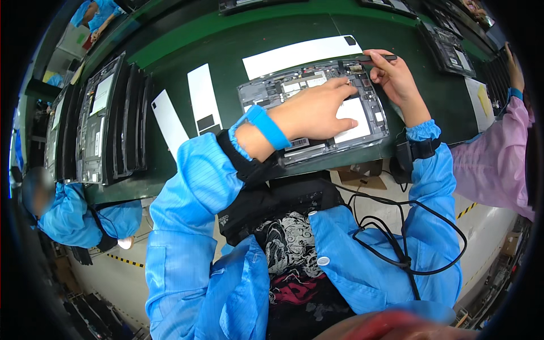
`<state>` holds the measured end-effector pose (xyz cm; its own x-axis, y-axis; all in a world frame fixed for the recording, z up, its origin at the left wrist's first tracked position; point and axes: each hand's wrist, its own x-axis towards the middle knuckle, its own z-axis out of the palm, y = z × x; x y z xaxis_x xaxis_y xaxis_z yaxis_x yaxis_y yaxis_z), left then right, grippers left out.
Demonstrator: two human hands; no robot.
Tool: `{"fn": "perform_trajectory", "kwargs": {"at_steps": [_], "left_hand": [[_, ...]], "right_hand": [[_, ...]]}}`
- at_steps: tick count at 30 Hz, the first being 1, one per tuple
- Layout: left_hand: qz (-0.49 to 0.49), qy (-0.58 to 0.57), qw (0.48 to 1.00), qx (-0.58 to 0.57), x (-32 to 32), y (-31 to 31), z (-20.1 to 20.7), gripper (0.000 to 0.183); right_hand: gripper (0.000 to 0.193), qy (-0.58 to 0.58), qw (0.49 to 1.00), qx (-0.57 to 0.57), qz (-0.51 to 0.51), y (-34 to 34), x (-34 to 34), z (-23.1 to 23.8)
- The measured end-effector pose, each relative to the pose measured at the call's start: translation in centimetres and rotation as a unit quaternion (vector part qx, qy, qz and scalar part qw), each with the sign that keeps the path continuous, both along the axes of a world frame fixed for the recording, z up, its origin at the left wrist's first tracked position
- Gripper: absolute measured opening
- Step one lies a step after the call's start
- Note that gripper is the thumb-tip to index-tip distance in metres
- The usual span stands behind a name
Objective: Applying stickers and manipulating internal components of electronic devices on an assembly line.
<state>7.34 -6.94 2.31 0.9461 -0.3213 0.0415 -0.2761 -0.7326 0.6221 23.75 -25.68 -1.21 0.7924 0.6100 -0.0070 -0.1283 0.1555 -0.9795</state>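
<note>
An opened laptop base (266,93) with its inner boards showing lies on the green bench in front of me. Across it rests my left hand (320,110), fingers spread and the fingertips on the parts at the upper right; the thumb lies over a white rectangular panel (354,122). My right hand (394,76) is raised at the laptop's upper right corner. Between its thumb and fingers it pinches a slim black tool (385,57), whose tip points left toward the far edge; its exact kind cannot be made out.
White strips (300,56) lie beyond and left of the laptop, each with a dark patch. Stacked laptop bases (102,119) stand upright at left; more lie at the far right (450,51). A black cable (408,260) loops by my right arm. A pink-sleeved co-worker (493,147) is at right.
</note>
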Motion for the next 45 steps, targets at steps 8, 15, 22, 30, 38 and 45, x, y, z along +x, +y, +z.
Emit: {"fn": "perform_trajectory", "kwargs": {"at_steps": [8,15,22,30,38,45], "left_hand": [[-0.055,-0.051,0.997,0.025,-0.7,-0.3,-0.3,0.049],[-0.052,-0.05,0.997,0.021,-1.0,-0.4,-0.4,0.048],[-0.055,-0.038,0.998,0.019,-0.9,-0.6,-0.1,0.046],[0.001,-0.082,0.997,0.014,-1.1,-1.1,-0.8,0.051],[0.024,-0.05,0.99,0.133,-0.5,-2.7,-0.3,0.052],[0.057,-0.067,0.996,0.001,-3.0,0.6,1.4,0.049]], "right_hand": [[0.028,0.021,0.998,-0.036,0.043,-0.1,-0.5,0.1],[0.028,0.014,0.998,-0.057,0.019,0.1,-0.6,-0.1],[0.025,0.003,0.998,-0.06,0.008,0.1,-1.0,-0.2],[0.024,-0.01,0.998,-0.064,0.011,0.3,-1.1,0.0],[0.032,0.012,0.998,0.015,-0.065,0.1,-1.2,-0.3],[0.044,-0.078,0.98,-0.044,-0.175,-0.6,-2.6,2.0]]}}
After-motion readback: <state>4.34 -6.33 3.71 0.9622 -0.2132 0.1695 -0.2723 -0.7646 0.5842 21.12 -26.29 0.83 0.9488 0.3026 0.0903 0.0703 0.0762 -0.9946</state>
